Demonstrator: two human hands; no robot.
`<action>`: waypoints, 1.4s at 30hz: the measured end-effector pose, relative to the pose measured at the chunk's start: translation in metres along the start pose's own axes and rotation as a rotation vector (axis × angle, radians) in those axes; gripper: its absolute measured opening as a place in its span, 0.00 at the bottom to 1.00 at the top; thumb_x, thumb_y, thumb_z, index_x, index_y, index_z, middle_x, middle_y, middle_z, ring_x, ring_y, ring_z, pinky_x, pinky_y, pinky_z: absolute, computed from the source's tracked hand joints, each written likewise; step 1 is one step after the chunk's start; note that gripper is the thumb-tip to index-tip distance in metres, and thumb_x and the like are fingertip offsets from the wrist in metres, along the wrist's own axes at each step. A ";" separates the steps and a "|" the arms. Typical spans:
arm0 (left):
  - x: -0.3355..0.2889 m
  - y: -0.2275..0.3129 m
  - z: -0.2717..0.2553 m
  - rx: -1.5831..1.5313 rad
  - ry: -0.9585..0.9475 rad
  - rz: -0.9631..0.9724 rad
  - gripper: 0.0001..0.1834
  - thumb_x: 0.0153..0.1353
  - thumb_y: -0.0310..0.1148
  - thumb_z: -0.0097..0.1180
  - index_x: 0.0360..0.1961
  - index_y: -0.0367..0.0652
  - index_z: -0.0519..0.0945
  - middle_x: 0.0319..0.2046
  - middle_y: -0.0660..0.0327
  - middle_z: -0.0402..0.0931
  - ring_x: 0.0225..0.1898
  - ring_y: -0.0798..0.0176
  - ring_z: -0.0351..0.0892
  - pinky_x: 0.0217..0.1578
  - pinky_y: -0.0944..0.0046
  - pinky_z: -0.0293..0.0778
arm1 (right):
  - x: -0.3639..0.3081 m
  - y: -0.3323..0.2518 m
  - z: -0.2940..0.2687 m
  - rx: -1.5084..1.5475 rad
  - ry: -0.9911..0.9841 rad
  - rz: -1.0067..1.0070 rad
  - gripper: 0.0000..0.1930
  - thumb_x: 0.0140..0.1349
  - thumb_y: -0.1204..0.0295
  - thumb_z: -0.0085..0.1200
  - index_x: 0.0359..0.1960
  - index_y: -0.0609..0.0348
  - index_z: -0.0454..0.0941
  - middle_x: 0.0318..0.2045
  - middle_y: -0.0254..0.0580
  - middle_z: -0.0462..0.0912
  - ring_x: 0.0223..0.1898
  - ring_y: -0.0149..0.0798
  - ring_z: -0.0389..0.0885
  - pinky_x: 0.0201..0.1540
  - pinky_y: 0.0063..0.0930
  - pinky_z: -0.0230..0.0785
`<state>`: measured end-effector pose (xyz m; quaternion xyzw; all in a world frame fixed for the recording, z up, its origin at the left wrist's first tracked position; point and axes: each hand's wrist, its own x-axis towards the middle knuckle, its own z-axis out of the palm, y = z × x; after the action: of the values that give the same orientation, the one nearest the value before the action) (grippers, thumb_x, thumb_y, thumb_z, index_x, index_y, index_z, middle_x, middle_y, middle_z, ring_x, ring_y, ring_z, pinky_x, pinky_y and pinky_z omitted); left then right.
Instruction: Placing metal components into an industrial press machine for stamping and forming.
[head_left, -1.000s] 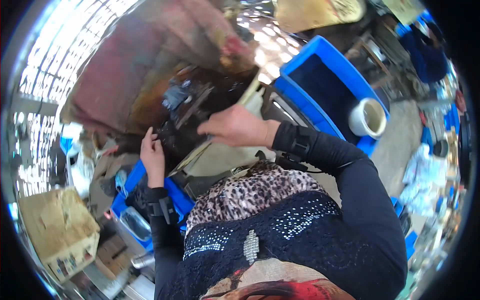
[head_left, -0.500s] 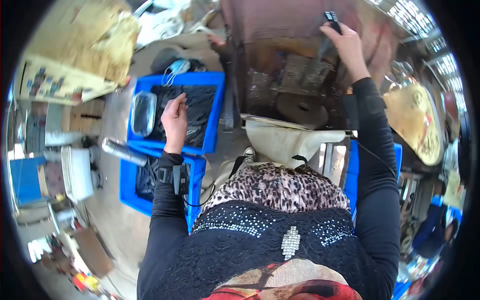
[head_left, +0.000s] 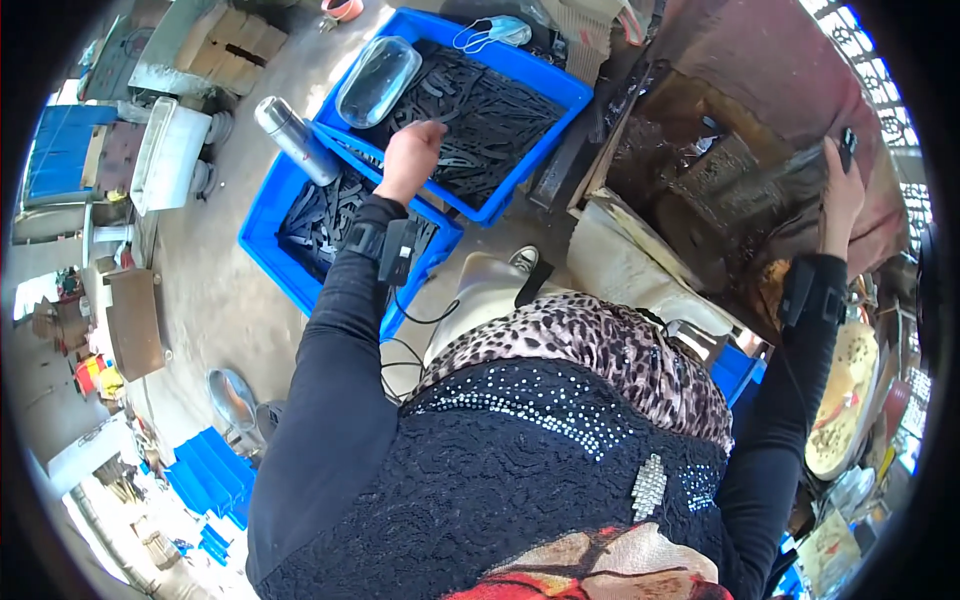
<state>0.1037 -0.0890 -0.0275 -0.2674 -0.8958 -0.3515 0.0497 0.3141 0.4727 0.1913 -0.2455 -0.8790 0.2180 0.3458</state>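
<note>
My left hand [head_left: 412, 160] is closed, its fingers curled over the near edge of a blue crate [head_left: 487, 212] filled with black, flat strips [head_left: 490, 110]. Whatever may be in those fingers is hidden. At the far right my right hand [head_left: 843, 195] grips a small black piece [head_left: 848, 148] with pale marks, its exact kind unclear. That hand is beside a dark, wet-looking work box [head_left: 700, 190] with a reddish-brown cover [head_left: 765, 60]. A clear plastic tray [head_left: 380, 82] rests on the strips in the crate.
A second blue crate [head_left: 262, 245] of black strips stands nearer me, with a silver flask [head_left: 296, 138] lying across its corner. A face mask [head_left: 495, 33] lies at the far crate's back edge. Pale cloth [head_left: 630, 265] hangs at the work box's front.
My view has swung left, so crates and work box appear turned and shifted right. My right hand still holds the black piece. My left hand stays by the crate, fingers more curled.
</note>
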 end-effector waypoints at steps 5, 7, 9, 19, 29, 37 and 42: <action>0.000 -0.009 0.026 0.170 -0.278 -0.036 0.10 0.52 0.30 0.56 0.37 0.45 0.84 0.35 0.51 0.80 0.37 0.45 0.80 0.38 0.51 0.78 | -0.073 -0.001 0.002 -0.049 0.036 0.189 0.20 0.64 0.56 0.57 0.43 0.63 0.82 0.22 0.31 0.76 0.23 0.26 0.71 0.27 0.21 0.61; 0.005 -0.001 0.038 0.227 -0.297 0.000 0.10 0.52 0.30 0.56 0.36 0.45 0.84 0.36 0.52 0.79 0.38 0.46 0.80 0.38 0.51 0.78 | -0.106 -0.005 0.007 0.059 -0.079 0.392 0.17 0.64 0.55 0.57 0.37 0.59 0.80 0.15 0.25 0.67 0.15 0.23 0.61 0.18 0.21 0.50; 0.011 0.011 0.053 0.346 -0.322 0.057 0.09 0.52 0.31 0.56 0.35 0.46 0.83 0.37 0.54 0.79 0.39 0.47 0.80 0.39 0.51 0.78 | -0.136 0.002 0.013 0.125 -0.111 0.413 0.15 0.64 0.56 0.57 0.36 0.57 0.79 0.15 0.22 0.65 0.14 0.21 0.59 0.17 0.20 0.48; 0.027 -0.002 0.107 0.544 -0.481 0.498 0.11 0.52 0.30 0.54 0.38 0.52 0.82 0.37 0.55 0.77 0.42 0.49 0.78 0.38 0.53 0.77 | -0.203 -0.004 0.027 0.313 -0.206 0.644 0.07 0.66 0.64 0.57 0.38 0.52 0.80 0.15 0.17 0.63 0.12 0.15 0.55 0.14 0.15 0.44; 0.043 0.006 0.042 0.082 -0.006 -0.144 0.07 0.57 0.31 0.52 0.36 0.45 0.79 0.31 0.49 0.79 0.37 0.43 0.80 0.36 0.47 0.75 | -0.206 -0.005 0.024 0.374 -0.189 0.674 0.09 0.66 0.64 0.57 0.41 0.53 0.81 0.16 0.17 0.64 0.13 0.15 0.57 0.14 0.14 0.47; 0.020 -0.016 0.051 0.350 -0.405 -0.124 0.07 0.56 0.30 0.50 0.33 0.39 0.77 0.33 0.45 0.81 0.38 0.40 0.80 0.39 0.44 0.76 | -0.189 -0.028 0.024 0.519 -0.254 0.742 0.09 0.66 0.66 0.57 0.43 0.54 0.79 0.17 0.19 0.64 0.14 0.16 0.58 0.15 0.14 0.47; 0.015 -0.050 0.064 0.347 -0.533 0.013 0.08 0.56 0.31 0.49 0.32 0.38 0.77 0.34 0.43 0.80 0.39 0.39 0.80 0.39 0.45 0.76 | -0.192 0.000 0.023 0.906 -0.364 0.876 0.10 0.65 0.72 0.54 0.47 0.55 0.75 0.23 0.25 0.69 0.20 0.22 0.66 0.21 0.18 0.57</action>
<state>0.0716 -0.0708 -0.1019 -0.3435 -0.9221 -0.1107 -0.1399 0.4210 0.3563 0.0797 -0.3699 -0.5632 0.7255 0.1400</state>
